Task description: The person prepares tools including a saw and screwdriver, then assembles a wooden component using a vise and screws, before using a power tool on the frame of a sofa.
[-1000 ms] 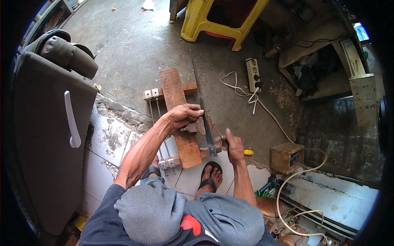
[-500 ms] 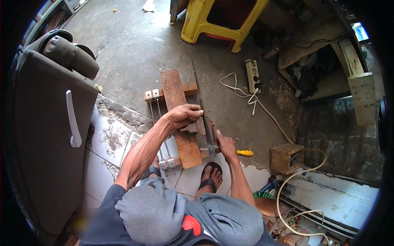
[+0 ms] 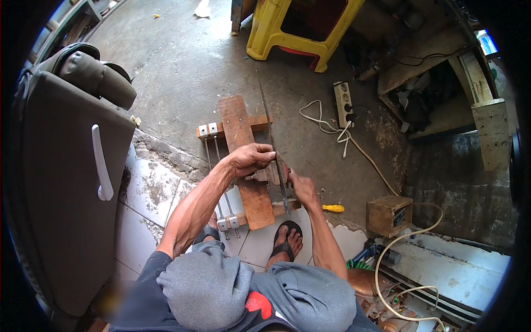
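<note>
A long, thin, dark metal blade, like a saw blade seen nearly edge-on, runs lengthwise in front of me. My left hand is closed, its thumb and forefinger pinching at the blade's left side near the middle. Below these fingers, a wooden block sits against the blade. Across the blade, my right hand is closed with curled fingers, close to the block's right side; what it grips is hidden. Under both lies a wooden clamp frame with a broad brown plank and two metal rods.
A yellow-handled tool lies right of my right hand. Beyond are a white-corded power strip and a yellow stool. A dark padded seat stands left. At right sit a small wooden box and a wooden cabinet.
The blade has turned slightly and shows a narrower face at its near end. My right hand's fingers have shifted a little at the blade. My left hand keeps its pinch.
</note>
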Demonstrator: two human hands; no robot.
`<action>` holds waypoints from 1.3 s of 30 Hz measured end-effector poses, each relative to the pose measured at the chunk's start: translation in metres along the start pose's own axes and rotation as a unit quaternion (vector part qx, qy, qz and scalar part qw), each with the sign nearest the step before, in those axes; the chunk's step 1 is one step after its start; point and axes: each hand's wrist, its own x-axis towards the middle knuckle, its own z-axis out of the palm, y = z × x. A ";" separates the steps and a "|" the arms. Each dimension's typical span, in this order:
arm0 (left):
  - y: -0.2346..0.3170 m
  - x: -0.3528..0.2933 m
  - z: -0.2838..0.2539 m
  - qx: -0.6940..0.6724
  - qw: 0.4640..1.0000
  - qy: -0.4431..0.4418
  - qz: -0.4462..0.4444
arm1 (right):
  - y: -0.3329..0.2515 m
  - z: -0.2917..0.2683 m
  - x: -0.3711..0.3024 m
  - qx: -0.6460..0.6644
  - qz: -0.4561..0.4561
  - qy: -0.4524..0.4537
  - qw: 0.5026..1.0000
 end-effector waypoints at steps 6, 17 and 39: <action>0.005 0.000 -0.004 0.027 1.000 -0.003 -0.005 | -0.018 -0.036 -0.054 0.268 -0.079 -0.062 0.958; 0.001 0.002 -0.009 0.033 0.999 -0.011 -0.014 | -0.037 -0.023 -0.015 0.184 -0.338 0.065 0.921; 0.008 -0.009 0.014 0.041 0.997 -0.027 0.057 | -0.058 -0.011 0.007 0.057 -0.186 0.118 0.974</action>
